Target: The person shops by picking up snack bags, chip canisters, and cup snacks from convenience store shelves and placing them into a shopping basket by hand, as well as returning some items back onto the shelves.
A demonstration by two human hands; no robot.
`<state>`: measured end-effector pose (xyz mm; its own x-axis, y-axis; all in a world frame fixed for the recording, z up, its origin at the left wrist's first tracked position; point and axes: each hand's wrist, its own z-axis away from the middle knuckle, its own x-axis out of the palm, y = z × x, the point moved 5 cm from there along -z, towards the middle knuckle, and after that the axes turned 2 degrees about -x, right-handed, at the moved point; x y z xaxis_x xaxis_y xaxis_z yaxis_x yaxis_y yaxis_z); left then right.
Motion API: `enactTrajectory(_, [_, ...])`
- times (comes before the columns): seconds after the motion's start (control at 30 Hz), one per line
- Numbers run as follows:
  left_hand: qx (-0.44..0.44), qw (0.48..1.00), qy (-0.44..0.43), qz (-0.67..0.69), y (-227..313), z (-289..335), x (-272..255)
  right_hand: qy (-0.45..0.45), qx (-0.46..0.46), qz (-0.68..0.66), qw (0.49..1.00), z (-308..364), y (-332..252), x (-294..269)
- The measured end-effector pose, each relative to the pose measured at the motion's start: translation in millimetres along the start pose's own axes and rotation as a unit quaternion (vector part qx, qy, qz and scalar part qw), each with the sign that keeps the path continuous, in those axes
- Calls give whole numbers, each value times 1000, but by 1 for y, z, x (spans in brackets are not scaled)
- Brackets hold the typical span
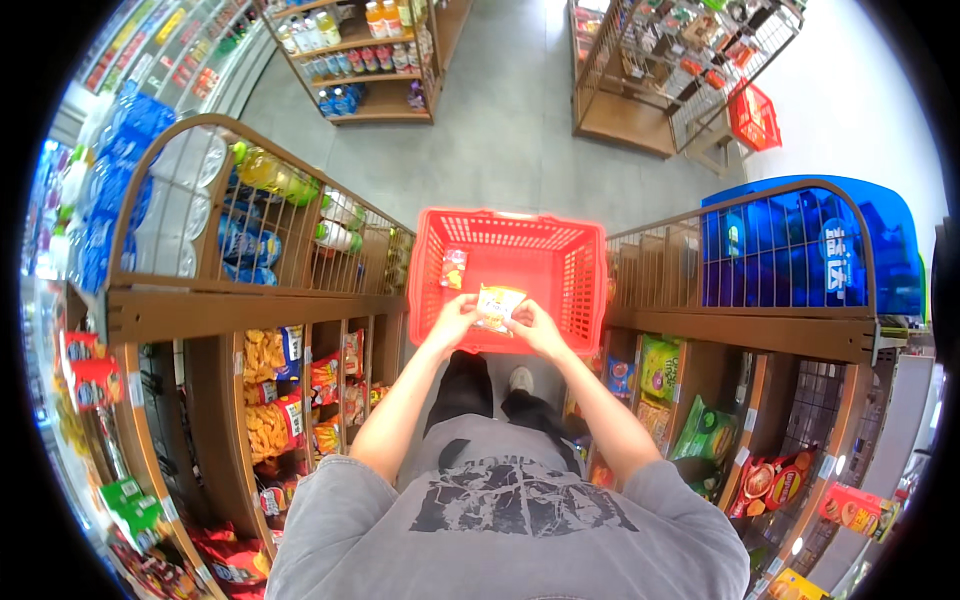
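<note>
Currently left hand (458, 322) and right hand (536, 327) are pinching packet (497, 304) over basket (470, 214), two-sided grip likely keeping it flat.

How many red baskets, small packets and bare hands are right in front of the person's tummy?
Red basket: 1
Small packets, held packet and basket packet: 2
Bare hands, left hand and right hand: 2
Total: 5

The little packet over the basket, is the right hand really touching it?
Touching. The head view shows the right hand holding the packet at its right edge, no gap between.
</note>
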<state>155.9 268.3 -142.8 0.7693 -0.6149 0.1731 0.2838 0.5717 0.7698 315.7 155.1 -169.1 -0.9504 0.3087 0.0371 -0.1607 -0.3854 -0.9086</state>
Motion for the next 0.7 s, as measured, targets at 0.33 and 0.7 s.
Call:
enactTrajectory(0.33, [101, 984, 82, 118, 7, 107, 40, -66, -54, 30, 996, 62, -67, 8])
enactTrajectory(0.7, [232, 917, 310, 95, -41, 243, 27, -234, -101, 90, 963, 131, -91, 96])
